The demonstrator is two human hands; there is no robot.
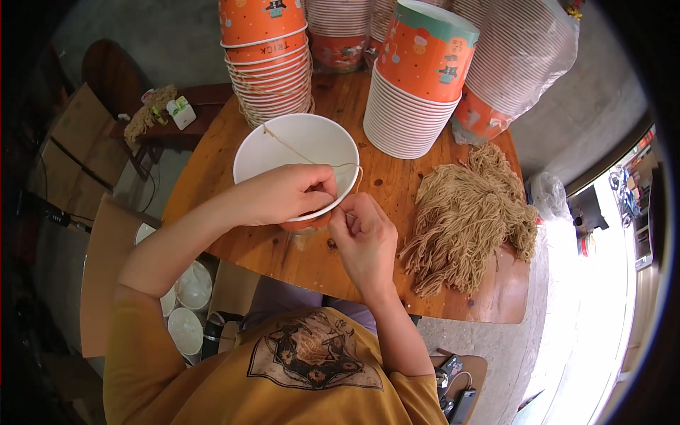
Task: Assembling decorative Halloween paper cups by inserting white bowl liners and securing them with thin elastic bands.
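A paper bucket [265, 152], white inside and orange outside, stands in front of me on the wooden table. A tan cord [304, 157] crosses its mouth and loops over the right side of the rim. My left hand [292, 193] reaches over the near rim, fingers curled closed against the inner wall; what they pinch is hidden. Just outside the rim, my right hand [365, 237] is closed in a pinch where the cord comes down. A thick bundle of tan cords [474, 219] lies on the table to the right.
Behind the bucket rise a stack of orange buckets with cords [273, 78], another bucket stack [418, 78] and a plastic-wrapped stack [517, 64]. At lower left, more white buckets [185, 331] sit beside a cardboard box [106, 276]. The wooden table [234, 244] has a curved edge.
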